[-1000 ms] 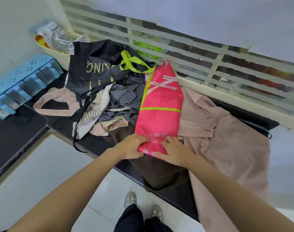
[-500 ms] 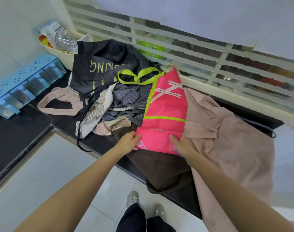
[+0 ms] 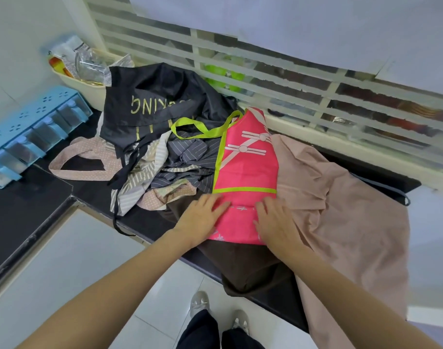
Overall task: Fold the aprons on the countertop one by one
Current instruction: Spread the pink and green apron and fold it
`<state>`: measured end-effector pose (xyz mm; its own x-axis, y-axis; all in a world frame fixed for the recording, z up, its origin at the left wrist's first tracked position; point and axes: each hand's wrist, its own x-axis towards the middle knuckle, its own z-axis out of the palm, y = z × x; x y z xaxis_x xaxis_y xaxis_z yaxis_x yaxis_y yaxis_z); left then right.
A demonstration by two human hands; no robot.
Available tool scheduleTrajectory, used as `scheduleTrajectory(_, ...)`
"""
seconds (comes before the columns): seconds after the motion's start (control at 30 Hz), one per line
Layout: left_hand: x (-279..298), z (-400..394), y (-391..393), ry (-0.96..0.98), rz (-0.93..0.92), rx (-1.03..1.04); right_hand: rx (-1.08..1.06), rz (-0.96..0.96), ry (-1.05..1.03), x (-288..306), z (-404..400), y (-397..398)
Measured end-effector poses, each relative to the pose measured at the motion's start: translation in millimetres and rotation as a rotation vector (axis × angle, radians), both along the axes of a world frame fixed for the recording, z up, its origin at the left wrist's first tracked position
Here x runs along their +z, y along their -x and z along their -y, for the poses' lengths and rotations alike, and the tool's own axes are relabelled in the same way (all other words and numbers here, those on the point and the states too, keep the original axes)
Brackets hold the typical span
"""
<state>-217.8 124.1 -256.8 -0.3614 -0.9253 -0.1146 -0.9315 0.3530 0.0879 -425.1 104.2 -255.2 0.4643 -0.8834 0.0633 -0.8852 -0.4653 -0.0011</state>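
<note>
Boxes [image 3: 36, 132] in blue sit at nine o'clock on the black counter [image 3: 26, 210]. Next comes a messy pile with a black apron [image 3: 152, 107] on top. In the middle lies the pink apron [image 3: 245, 172]. Left hand [image 3: 202, 217] and right hand [image 3: 275, 220] press flat on its near end, fingers spread apart, gripping nothing. A tan cloth [image 3: 346, 197] lies at three o'clock.

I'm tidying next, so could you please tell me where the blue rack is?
Far left in the head view, the blue rack sits against the wall, left of the apron pile.
</note>
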Motion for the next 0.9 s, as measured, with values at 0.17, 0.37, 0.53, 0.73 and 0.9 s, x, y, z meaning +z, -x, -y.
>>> scheduleTrajectory(0.17,-8,6,-5,-0.418,0.073,-0.12,0.158,-0.218,-0.423,6,0,3)
scheduleTrajectory(0.37,16,22,-9,-0.466,-0.374,0.167,0.043,0.009,-0.568,28,20,-8)
scheduleTrajectory(0.53,17,24,-21,-0.752,-0.836,0.581,-0.463,0.575,-1.055,26,28,9)
scheduleTrajectory(0.73,8,27,-9,-0.852,-0.519,0.61,-0.624,0.564,-0.807,0,14,12)
scheduleTrajectory(0.9,23,31,-2,-1.106,-0.346,0.527,-0.426,0.0,-0.554,22,8,6)
